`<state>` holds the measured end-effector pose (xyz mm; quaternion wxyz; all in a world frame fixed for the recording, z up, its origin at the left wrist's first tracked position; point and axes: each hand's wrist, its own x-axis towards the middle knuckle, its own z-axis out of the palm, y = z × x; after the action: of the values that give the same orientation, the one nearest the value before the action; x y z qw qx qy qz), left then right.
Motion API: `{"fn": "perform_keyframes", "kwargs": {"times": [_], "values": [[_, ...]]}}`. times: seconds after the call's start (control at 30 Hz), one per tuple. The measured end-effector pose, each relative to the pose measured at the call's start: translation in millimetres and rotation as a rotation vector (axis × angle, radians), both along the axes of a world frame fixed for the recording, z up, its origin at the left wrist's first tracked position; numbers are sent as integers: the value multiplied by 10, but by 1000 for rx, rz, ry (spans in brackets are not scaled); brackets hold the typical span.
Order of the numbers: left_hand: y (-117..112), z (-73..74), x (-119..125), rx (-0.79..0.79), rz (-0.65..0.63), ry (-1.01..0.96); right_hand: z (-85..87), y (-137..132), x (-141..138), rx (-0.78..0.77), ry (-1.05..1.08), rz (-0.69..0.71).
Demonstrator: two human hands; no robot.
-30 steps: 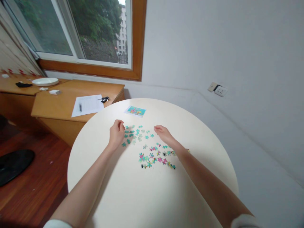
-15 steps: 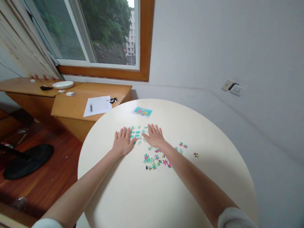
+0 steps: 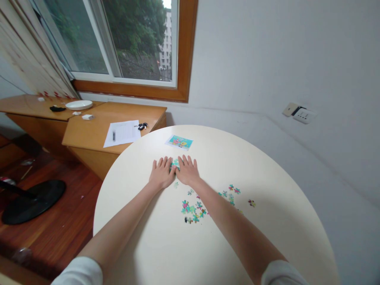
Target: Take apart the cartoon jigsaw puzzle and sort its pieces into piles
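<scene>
My left hand (image 3: 162,173) lies palm down on the white round table (image 3: 166,245), its fingers stretched away from me. Close beside it, my right hand (image 3: 187,170) is also flat with fingers apart, the two thumbs meeting or almost touching. Between the hands sits a small cluster of teal jigsaw pieces (image 3: 175,163), partly covered by them. More colourful jigsaw pieces (image 3: 192,209) are scattered nearer to me, some hidden under my right forearm. A few others (image 3: 231,197) lie to the right of that forearm.
A teal picture card (image 3: 180,142) rests near the table's far edge. On the wooden desk (image 3: 86,134) at the left are a printed sheet (image 3: 123,132), keys (image 3: 143,126) and a white plate (image 3: 78,105). A wall with a socket (image 3: 304,115) stands behind and to the right.
My hands have come together, the left moving right and the right slightly left, gathering the teal pieces into a tighter cluster between them. The view has shifted slightly.
</scene>
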<state>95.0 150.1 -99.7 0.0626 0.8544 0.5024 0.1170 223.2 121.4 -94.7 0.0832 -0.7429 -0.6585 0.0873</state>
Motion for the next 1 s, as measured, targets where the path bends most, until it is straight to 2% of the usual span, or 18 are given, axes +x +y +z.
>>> {"fn": "perform_keyframes", "kwargs": {"times": [0.13, 0.3, 0.5, 0.67, 0.8, 0.87, 1.0], "values": [[40, 10, -15, -36, -24, -131, 60, 61, 55, -65, 91, 24], [111, -10, -79, -90, 18, -491, 134, 58, 116, -126, 258, 22], [179, -63, -133, -92, 106, -846, 64, -29, -72, -27, 147, -70], [204, -66, -132, -103, 121, -926, 82, 10, -172, 34, 152, -163], [191, -44, -132, -120, 114, -921, 155, 6, -168, 2, 213, -171], [174, -33, -137, -121, 108, -926, 169, -51, -179, 6, 207, -126], [166, -53, -151, -122, 103, -963, 124, -202, -275, 70, 63, 61]]}}
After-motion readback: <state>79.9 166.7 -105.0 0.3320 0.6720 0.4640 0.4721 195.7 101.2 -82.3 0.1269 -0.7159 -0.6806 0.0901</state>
